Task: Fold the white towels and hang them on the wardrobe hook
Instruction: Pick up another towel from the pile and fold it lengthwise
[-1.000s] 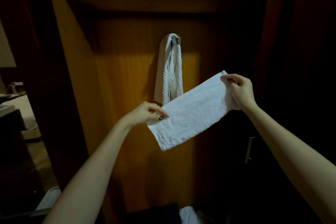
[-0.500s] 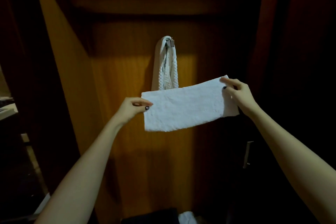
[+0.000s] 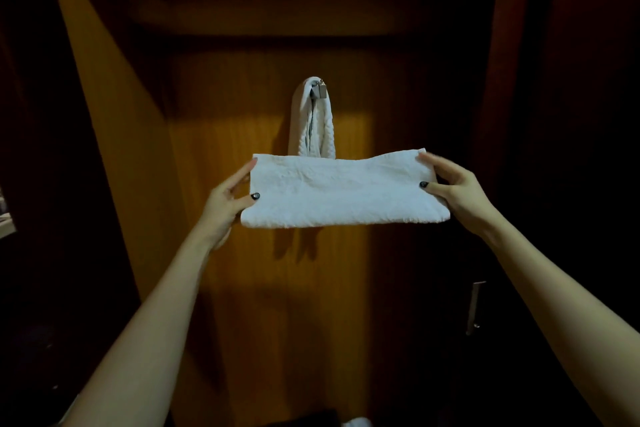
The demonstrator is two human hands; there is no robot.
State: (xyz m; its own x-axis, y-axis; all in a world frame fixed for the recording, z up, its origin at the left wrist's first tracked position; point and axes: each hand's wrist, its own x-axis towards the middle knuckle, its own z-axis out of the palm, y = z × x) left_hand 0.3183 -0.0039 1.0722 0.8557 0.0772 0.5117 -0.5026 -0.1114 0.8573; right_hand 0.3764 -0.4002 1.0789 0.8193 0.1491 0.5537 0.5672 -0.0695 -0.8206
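Below the metal hook [image 3: 320, 91], fingers [image 3: 239, 177] of left hand [image 3: 225, 208] and right hand [image 3: 457, 191] pinch a nubbly oblong towel [image 3: 343, 191]

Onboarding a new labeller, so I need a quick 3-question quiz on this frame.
1. True or false: a hung towel is already on the hook.
2. How many hands grip the folded towel? A) none B) one C) both
3. The metal handle sits lower than the folded towel. On which side?

Key:
1. True.
2. C. The left hand and right hand pinch its ends.
3. Right.
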